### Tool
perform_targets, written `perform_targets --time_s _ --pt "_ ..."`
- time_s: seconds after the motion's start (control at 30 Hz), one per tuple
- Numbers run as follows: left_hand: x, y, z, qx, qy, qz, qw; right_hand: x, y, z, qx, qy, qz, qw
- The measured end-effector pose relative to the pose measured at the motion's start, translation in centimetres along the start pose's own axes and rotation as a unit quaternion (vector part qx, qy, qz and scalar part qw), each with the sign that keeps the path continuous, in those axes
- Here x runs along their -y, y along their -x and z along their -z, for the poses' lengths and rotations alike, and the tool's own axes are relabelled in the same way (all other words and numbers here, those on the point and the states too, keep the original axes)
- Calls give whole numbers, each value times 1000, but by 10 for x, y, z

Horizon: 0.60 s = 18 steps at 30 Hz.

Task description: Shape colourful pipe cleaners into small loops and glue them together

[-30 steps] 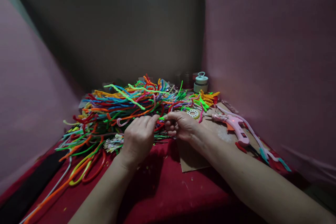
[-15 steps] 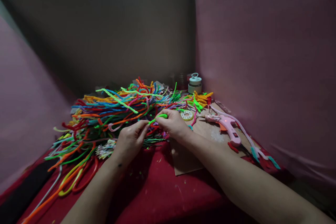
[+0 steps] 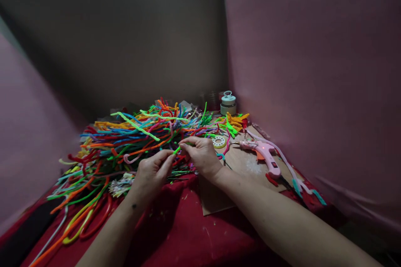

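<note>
Between my two hands is a short bright green pipe cleaner [image 3: 177,150], with only a small stretch of it showing. My left hand [image 3: 154,172] pinches its lower left end between thumb and fingers. At the other end, my right hand [image 3: 202,154] is closed on it, the fingertips bent over and partly hiding it. Both hands are held above the front of a big heap of coloured pipe cleaners [image 3: 125,135]. A bundle of pale-tipped stems [image 3: 121,184] lies just left of my left hand.
Right of my hands, a pink glue gun [image 3: 266,156] lies on a brown board [image 3: 216,200], beside a round white and yellow disc [image 3: 219,142]. Behind stand a pale green lidded jar [image 3: 228,103] and yellow pipe-cleaner pieces [image 3: 233,120]. A red cloth [image 3: 184,233] covers the table.
My right hand's fingers have bent down over the green pipe cleaner, and less of it shows. The view has shifted slightly, moving the scene left and a little down.
</note>
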<state>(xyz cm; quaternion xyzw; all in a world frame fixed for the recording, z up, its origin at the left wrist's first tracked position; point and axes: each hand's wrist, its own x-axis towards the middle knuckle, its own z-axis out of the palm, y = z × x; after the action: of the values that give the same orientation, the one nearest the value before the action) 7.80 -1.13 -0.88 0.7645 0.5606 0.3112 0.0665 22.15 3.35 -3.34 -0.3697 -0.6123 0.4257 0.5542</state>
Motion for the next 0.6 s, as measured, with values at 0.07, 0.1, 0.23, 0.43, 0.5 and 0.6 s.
perform_targets --time_s 0.07,0.1,0.23,0.43,0.5,0.6 --pt "2 -1 0 -11 1 1 1000 0 3 -2 -3 3 30 1000" --pt "3 -1 0 -20 0 0 1000 0 4 -2 0 6 46 999" --pt "12 -3 -1 -71 -6 8 997 1 7 -3 8 -17 38 999" --pt "23 -6 -2 -88 -3 26 996 1 9 -4 1 -41 14 999" --pt "23 -6 -3 -85 -2 31 996 2 10 -4 -7 -43 19 999" --pt "21 -6 -5 -86 2 43 995 10 6 -1 -41 -52 25 997"
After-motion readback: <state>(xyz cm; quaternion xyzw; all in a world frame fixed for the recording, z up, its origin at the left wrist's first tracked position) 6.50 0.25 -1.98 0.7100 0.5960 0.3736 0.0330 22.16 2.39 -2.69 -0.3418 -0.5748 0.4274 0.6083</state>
